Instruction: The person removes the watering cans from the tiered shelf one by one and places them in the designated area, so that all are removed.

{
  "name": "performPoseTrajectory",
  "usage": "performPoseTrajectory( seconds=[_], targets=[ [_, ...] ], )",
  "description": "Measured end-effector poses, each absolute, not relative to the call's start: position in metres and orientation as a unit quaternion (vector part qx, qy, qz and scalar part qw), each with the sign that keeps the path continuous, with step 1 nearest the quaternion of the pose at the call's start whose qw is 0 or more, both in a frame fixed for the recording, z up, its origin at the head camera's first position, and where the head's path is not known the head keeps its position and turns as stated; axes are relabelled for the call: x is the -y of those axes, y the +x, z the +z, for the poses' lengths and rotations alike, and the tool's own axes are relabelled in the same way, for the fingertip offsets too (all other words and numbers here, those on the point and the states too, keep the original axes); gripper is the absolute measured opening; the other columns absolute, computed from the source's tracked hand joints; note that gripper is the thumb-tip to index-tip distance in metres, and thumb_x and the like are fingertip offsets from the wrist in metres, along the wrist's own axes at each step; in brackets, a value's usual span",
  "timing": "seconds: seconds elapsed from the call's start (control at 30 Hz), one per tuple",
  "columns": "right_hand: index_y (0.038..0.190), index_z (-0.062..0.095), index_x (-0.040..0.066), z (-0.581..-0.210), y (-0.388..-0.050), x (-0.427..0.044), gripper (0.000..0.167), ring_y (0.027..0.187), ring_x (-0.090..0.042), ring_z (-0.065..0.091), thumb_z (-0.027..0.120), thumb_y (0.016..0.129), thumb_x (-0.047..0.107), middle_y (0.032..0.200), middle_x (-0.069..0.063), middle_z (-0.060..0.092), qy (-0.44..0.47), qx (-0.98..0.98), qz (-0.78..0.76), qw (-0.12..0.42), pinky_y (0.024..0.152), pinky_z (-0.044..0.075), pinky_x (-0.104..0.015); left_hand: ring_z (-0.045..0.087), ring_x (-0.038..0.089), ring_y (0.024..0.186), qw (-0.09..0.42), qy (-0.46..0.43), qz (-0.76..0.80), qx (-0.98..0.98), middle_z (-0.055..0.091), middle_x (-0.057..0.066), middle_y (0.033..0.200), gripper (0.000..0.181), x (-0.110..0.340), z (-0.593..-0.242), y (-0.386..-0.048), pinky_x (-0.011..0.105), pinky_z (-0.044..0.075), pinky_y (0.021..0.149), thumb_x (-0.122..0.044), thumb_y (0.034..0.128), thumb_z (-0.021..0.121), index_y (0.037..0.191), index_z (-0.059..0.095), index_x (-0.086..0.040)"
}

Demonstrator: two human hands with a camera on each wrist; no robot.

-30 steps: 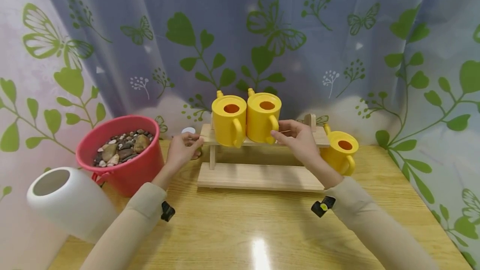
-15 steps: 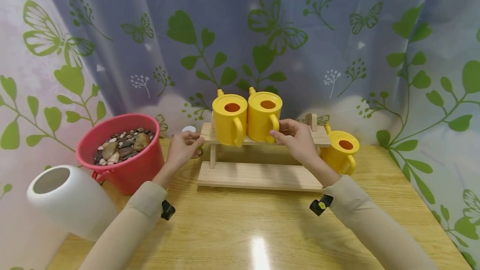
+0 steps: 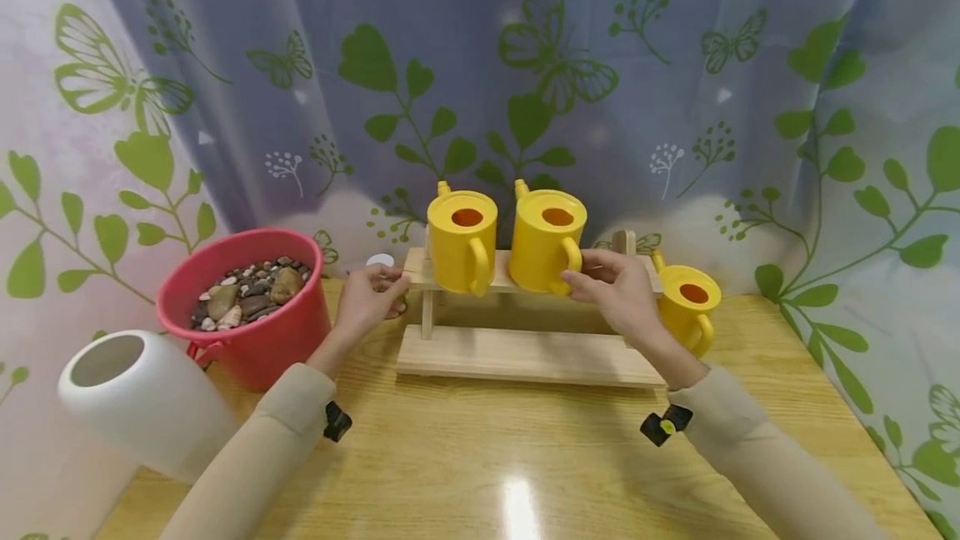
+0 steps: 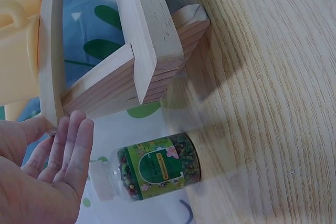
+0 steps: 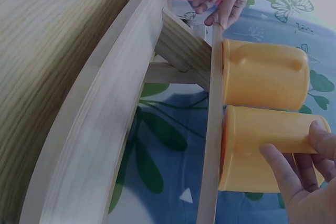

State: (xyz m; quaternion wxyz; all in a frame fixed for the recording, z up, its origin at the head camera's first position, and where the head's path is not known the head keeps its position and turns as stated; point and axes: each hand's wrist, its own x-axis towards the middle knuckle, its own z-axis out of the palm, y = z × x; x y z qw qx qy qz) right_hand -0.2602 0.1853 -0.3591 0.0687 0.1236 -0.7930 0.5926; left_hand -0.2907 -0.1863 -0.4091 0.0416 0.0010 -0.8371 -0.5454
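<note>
My right hand (image 3: pixel 624 294) pinches the handle of a yellow watering can (image 3: pixel 534 252) that stands upright on the upper board of a two-tier wooden shelf (image 3: pixel 517 354). Left of it on the same board is a second yellow watering can (image 3: pixel 452 255), with a gap between the two. My left hand (image 3: pixel 366 300) holds the left end of the upper board between thumb and fingers. In the right wrist view, thumb and fingertips (image 5: pixel 269 150) of the right hand lie about the handle. A third yellow watering can (image 3: pixel 672 307) stands on the table beyond the shelf's right end.
A red bucket (image 3: pixel 273 344) of stones and a white vase (image 3: pixel 146 407) stand on the left. Behind the left hand is a jar (image 4: pixel 160 166) of coloured pellets with a white lid. A patterned curtain (image 3: pixel 450 40) hangs close behind the shelf.
My right hand has shifted the right-hand watering can on the upper board to the right, away from the left one, which it had been close against. The left hand stays at the board's end.
</note>
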Motion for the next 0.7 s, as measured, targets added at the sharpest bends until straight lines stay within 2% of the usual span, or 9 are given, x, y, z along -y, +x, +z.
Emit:
performPoseTrajectory(
  seconds=[0.1, 0.2, 0.23, 0.33, 0.47, 0.57, 0.7],
  targets=[
    [0.129, 0.071, -0.004, -0.358, -0.254, -0.196, 0.037, 0.089, -0.007, 0.078, 0.079, 0.097, 0.013, 0.109, -0.008, 0.077, 0.127, 0.792, 0.592, 0.082, 0.078, 0.069, -0.028, 0.070, 0.003, 0.061, 0.043, 0.002, -0.547, 0.836, 0.073, 0.031, 0.123, 0.035, 0.186, -0.408, -0.290, 0.019, 0.065, 0.062, -0.023, 0.1054, 0.068, 0.130, 0.068, 0.002],
    [0.131, 0.070, -0.003, -0.356, -0.246, -0.209, 0.039, 0.087, -0.010, 0.078, 0.078, 0.098, 0.016, 0.102, 0.010, 0.075, 0.124, 0.795, 0.588, 0.088, 0.074, 0.068, -0.025, 0.070, 0.004, 0.061, 0.042, 0.004, -0.550, 0.834, 0.073, 0.031, 0.123, 0.034, 0.186, -0.408, -0.290, 0.019, 0.064, 0.061, -0.023, 0.1052, 0.068, 0.129, 0.069, 0.002],
    [0.132, 0.070, -0.005, -0.356, -0.243, -0.214, 0.040, 0.086, -0.010, 0.079, 0.077, 0.098, 0.016, 0.101, 0.012, 0.075, 0.125, 0.793, 0.590, 0.090, 0.074, 0.069, -0.026, 0.070, 0.004, 0.061, 0.042, 0.004, -0.550, 0.834, 0.073, 0.031, 0.123, 0.034, 0.186, -0.408, -0.290, 0.019, 0.064, 0.061, -0.023, 0.1052, 0.068, 0.129, 0.069, 0.002],
    [0.133, 0.066, -0.010, -0.356, -0.235, -0.229, 0.042, 0.087, -0.009, 0.079, 0.076, 0.098, 0.011, 0.102, 0.013, 0.075, 0.127, 0.782, 0.601, 0.103, 0.073, 0.069, -0.026, 0.073, 0.008, 0.064, 0.042, 0.006, -0.552, 0.833, 0.073, 0.031, 0.123, 0.034, 0.186, -0.409, -0.291, 0.020, 0.065, 0.061, -0.022, 0.1051, 0.068, 0.129, 0.069, 0.001],
    [0.129, 0.065, -0.017, -0.358, -0.227, -0.252, 0.040, 0.088, -0.003, 0.077, 0.075, 0.097, 0.005, 0.098, 0.016, 0.077, 0.125, 0.770, 0.613, 0.125, 0.073, 0.068, -0.023, 0.076, 0.016, 0.068, 0.042, 0.008, -0.552, 0.833, 0.073, 0.031, 0.123, 0.033, 0.187, -0.409, -0.291, 0.030, 0.069, 0.068, -0.022, 0.1049, 0.068, 0.128, 0.069, 0.001],
    [0.125, 0.066, -0.017, -0.359, -0.221, -0.271, 0.036, 0.087, -0.003, 0.078, 0.076, 0.096, 0.003, 0.098, 0.013, 0.079, 0.118, 0.756, 0.630, 0.134, 0.072, 0.067, -0.023, 0.077, 0.019, 0.069, 0.043, 0.008, -0.552, 0.833, 0.073, 0.032, 0.122, 0.033, 0.186, -0.409, -0.291, 0.039, 0.070, 0.073, -0.022, 0.1047, 0.069, 0.128, 0.069, 0.002],
    [0.122, 0.072, -0.010, -0.359, -0.212, -0.295, 0.029, 0.085, -0.004, 0.079, 0.076, 0.094, -0.002, 0.099, 0.008, 0.081, 0.117, 0.729, 0.656, 0.155, 0.070, 0.067, -0.024, 0.076, 0.015, 0.067, 0.042, 0.006, -0.554, 0.832, 0.072, 0.033, 0.124, 0.033, 0.186, -0.409, -0.291, 0.041, 0.070, 0.074, -0.021, 0.1047, 0.069, 0.128, 0.069, 0.002]
  ],
)
